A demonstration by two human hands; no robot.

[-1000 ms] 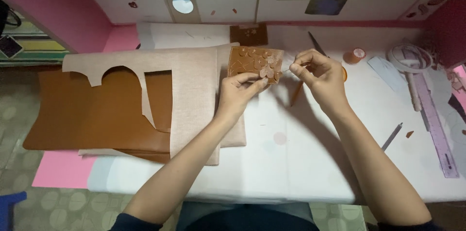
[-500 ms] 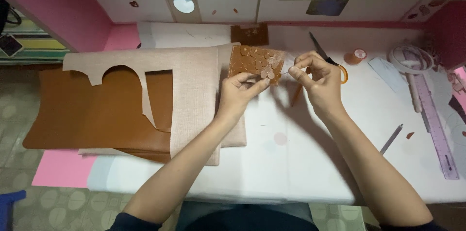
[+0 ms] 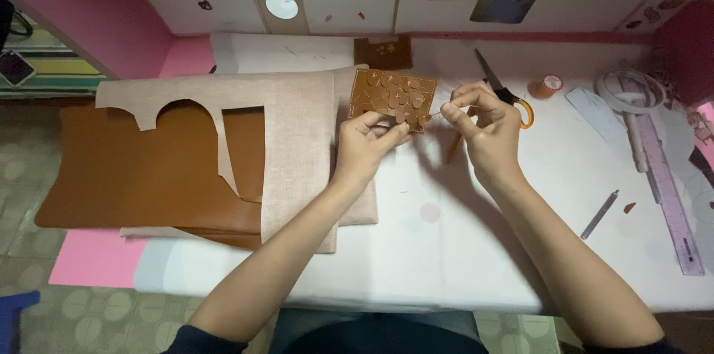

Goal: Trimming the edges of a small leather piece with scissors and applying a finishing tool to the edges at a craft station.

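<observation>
My left hand (image 3: 366,147) pinches the lower edge of a small brown leather patch (image 3: 388,95) covered with little round cut-outs, holding it just above the white table (image 3: 446,250). My right hand (image 3: 485,131) is at the patch's right edge, thumb and forefinger pinched together on something very thin, too small to make out. A pencil-like orange stick (image 3: 454,147) lies under my right hand.
Large brown leather sheets (image 3: 141,175) and beige cut fabric (image 3: 297,138) lie at the left. Orange-handled scissors (image 3: 500,88), a thread spool (image 3: 547,86), a tape roll (image 3: 629,89), a purple ruler (image 3: 669,198) and a grey pen (image 3: 599,214) lie at the right. A smaller leather piece (image 3: 382,50) sits behind.
My right hand has shifted slightly down and left toward the patch's edge, uncovering the scissors. The left hand and patch stay almost still.
</observation>
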